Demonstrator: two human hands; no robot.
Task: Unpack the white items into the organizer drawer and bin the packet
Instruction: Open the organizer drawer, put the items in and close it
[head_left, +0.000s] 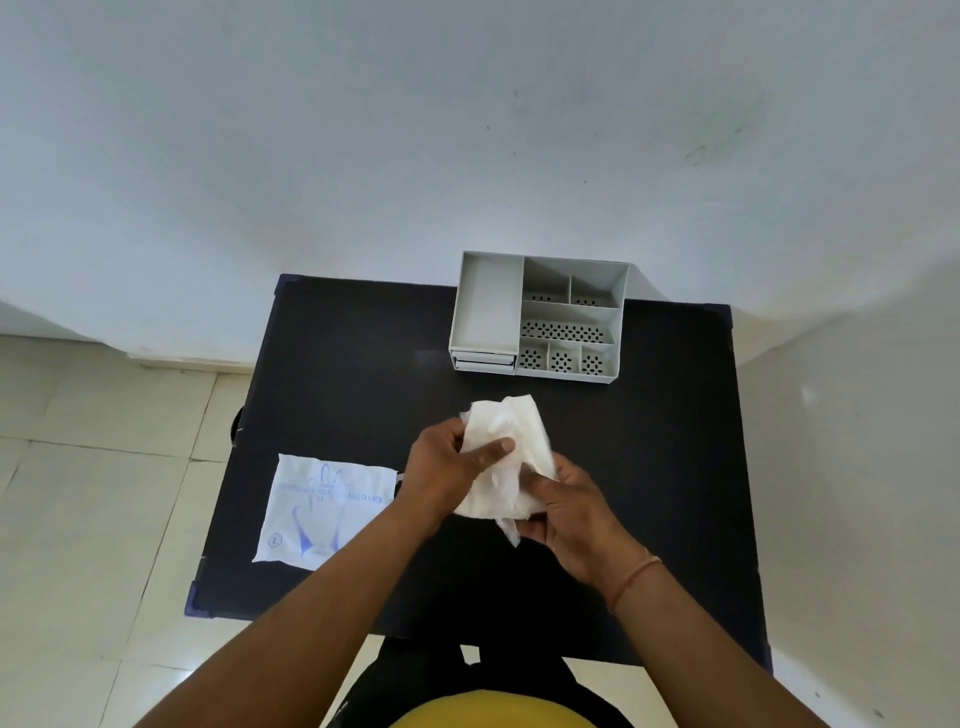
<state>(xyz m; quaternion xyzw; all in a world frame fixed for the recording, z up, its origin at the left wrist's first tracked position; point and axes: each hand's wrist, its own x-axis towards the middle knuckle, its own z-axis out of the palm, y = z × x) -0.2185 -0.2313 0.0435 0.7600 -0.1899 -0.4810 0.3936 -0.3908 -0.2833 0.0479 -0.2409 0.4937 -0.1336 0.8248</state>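
A black table (675, 467) carries few obstacles. A grey organizer (540, 312) stands at the far edge, right of centre, its drawers shut at its near left side. A flat white packet (322, 509) lies at the near left corner. Both hands, left hand (447, 467) and right hand (571, 514), hold crumpled white items (509, 457) over the centre. The right side and far left corner lie bare.

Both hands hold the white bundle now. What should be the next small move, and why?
Probably free one hand and pull open a drawer of the organizer. Both the left hand and right hand grip the white bundle, and the drawers look closed.
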